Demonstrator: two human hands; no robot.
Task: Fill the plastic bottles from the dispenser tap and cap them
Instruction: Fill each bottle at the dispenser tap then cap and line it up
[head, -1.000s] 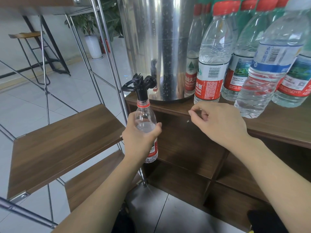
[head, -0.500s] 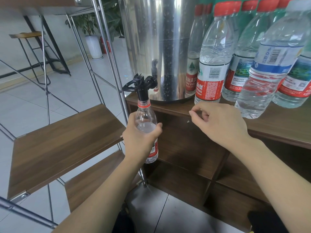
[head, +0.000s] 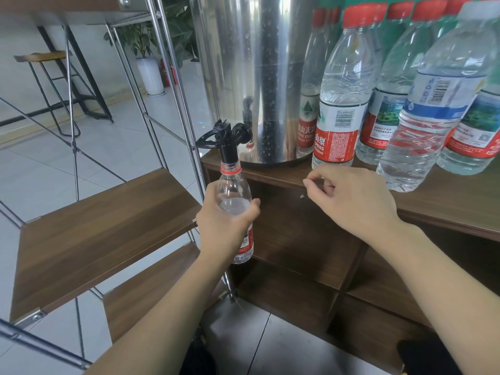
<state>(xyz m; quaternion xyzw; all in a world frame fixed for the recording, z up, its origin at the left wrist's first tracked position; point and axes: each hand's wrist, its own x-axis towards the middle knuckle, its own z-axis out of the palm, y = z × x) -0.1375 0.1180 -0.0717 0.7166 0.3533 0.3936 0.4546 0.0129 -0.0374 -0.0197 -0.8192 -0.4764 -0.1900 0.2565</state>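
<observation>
Left hand (head: 224, 228) wrapped round small plastic bottle (head: 234, 190), upright, mouth directly under black tap (head: 226, 143) of steel dispenser (head: 243, 77). Clear water in bottle reaches about top of grip; neck above empty, uncapped. Right hand (head: 354, 201) right of grip, fingers curled, fingertips at cabinet top (head: 446, 201) edge; whether pinching anything unclear. Capped bottles (head: 341, 104) stand beyond right hand, beside dispenser.
</observation>
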